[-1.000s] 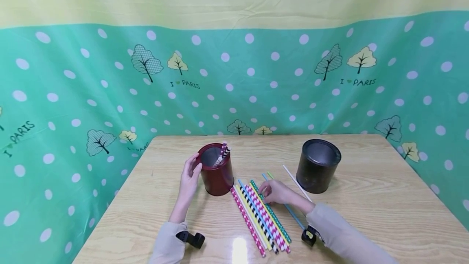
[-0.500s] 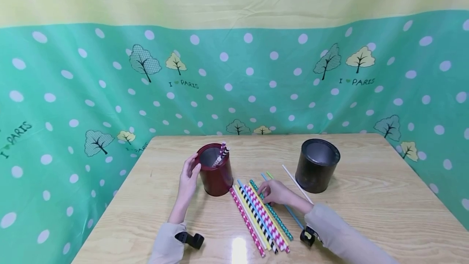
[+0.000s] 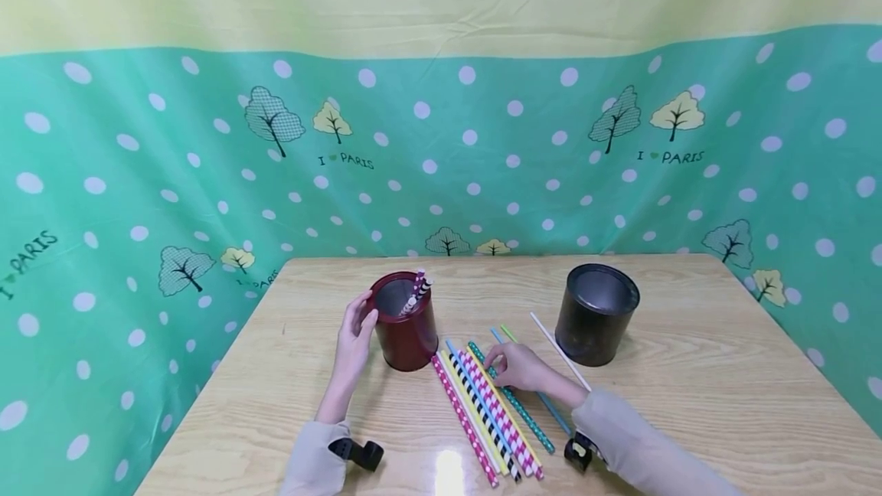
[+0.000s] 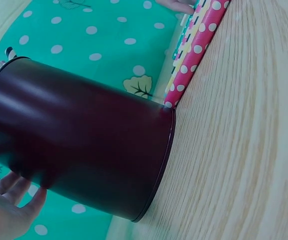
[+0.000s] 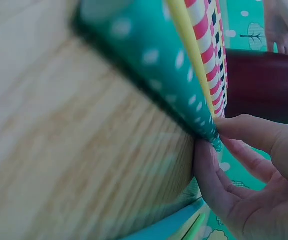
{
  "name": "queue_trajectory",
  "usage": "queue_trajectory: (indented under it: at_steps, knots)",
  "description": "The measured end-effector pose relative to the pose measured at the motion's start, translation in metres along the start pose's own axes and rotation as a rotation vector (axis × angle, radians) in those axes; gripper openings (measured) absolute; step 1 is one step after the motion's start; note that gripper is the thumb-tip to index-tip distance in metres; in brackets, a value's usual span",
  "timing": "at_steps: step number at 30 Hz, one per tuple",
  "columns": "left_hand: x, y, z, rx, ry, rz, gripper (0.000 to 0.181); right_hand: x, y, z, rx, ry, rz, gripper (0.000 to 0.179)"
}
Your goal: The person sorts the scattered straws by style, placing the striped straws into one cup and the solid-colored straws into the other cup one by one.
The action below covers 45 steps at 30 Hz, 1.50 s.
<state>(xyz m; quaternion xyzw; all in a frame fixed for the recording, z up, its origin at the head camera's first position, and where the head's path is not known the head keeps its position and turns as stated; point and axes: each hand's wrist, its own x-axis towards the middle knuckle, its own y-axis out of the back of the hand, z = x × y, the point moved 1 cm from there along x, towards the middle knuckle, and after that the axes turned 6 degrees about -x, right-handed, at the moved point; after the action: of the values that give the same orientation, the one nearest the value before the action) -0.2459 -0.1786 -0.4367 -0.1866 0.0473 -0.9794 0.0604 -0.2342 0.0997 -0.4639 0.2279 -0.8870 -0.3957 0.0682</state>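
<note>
Read with 12 o'clock at the far edge of the bench (image 3: pixel 696 404), the green dotted straw (image 3: pixel 529 420) lies slantwise near the middle, its far end aimed between 10 and 11 o'clock and its near end between 4 and 5. The right hand (image 3: pixel 520 367) pinches it between thumb and fingers, closer to the far end; whether it is lifted at all I cannot tell. A yellow straw (image 3: pixel 510 416) runs close along its 9 o'clock side, the two spreading apart toward their near ends, with a row of other straws beyond, out to a pink dotted straw (image 3: pixel 465 422).

At the 9 o'clock side of that far end, a red can (image 3: pixel 408 343) stands upright, holding a few straws that lean toward 1 o'clock. The left hand (image 3: pixel 354 335) cups its 9 o'clock side, fingers bent against the wall. Toward 2 o'clock from the green straw, a white straw (image 3: pixel 558 349) slants much the same way near an upright black can (image 3: pixel 594 331).
</note>
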Motion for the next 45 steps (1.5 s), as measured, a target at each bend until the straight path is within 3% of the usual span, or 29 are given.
queue_trajectory:
  at_steps: [12, 23, 35, 39, 45]
  knots:
    - [-0.002, 0.0, -0.001, 0.023, -0.035, 0.0, 0.037, -0.002, 0.013, -0.002, 0.169, -0.041, 0.073, 0.023]
    - [-0.002, 0.0, 0.0, 0.038, -0.007, 0.006, 0.037, -0.006, 0.033, -0.021, 0.309, -0.058, 0.211, 0.026]
    - [-0.007, -0.01, 0.027, 0.056, 0.023, 0.01, 0.038, -0.01, 0.053, -0.057, 0.468, -0.087, 0.301, 0.033]
    - [-0.006, -0.01, 0.024, 0.064, 0.013, 0.008, 0.037, -0.01, 0.056, -0.067, 0.502, -0.074, 0.351, 0.035]
    - [-0.002, -0.002, 0.006, 0.04, 0.003, 0.008, 0.037, -0.01, 0.058, -0.078, 0.573, -0.05, 0.429, 0.036]
